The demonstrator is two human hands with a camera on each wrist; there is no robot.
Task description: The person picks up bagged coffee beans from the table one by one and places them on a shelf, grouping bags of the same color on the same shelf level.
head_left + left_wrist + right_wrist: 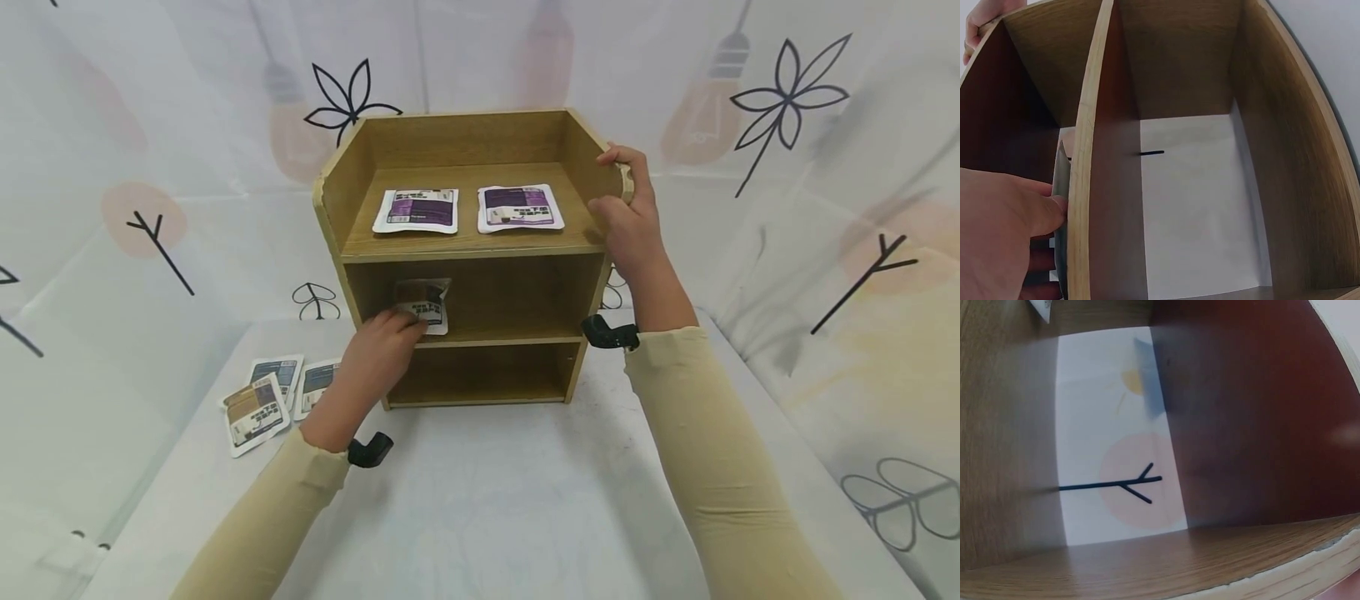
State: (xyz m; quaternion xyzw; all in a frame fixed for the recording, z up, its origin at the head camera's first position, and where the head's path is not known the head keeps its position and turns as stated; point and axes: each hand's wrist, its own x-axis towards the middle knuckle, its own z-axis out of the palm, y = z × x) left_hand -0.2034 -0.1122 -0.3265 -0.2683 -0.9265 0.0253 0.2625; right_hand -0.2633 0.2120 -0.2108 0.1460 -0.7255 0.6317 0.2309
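Observation:
A small wooden shelf unit point(480, 257) stands upright on the table. My left hand point(381, 348) reaches to the left part of its middle shelf and pinches the lower edge of a flat brown-and-white packet point(433, 312). In the left wrist view, the thumb of my left hand point(1004, 225) lies against the packet point(1061, 187), close beside the shelf board point(1082, 156). My right hand point(633, 212) grips the upper edge of the unit's right side panel, thumb on the inner side. In the left wrist view, the right hand point(979, 25) shows at the top left corner.
Two purple-and-white packets, one left point(416, 212) and one right point(520, 208), lie on the top shelf. On the white table point(495, 500) at left, a brown-and-white packet point(255, 414) overlaps a blue one point(279, 371); another blue packet point(317, 387) is partly behind my left forearm.

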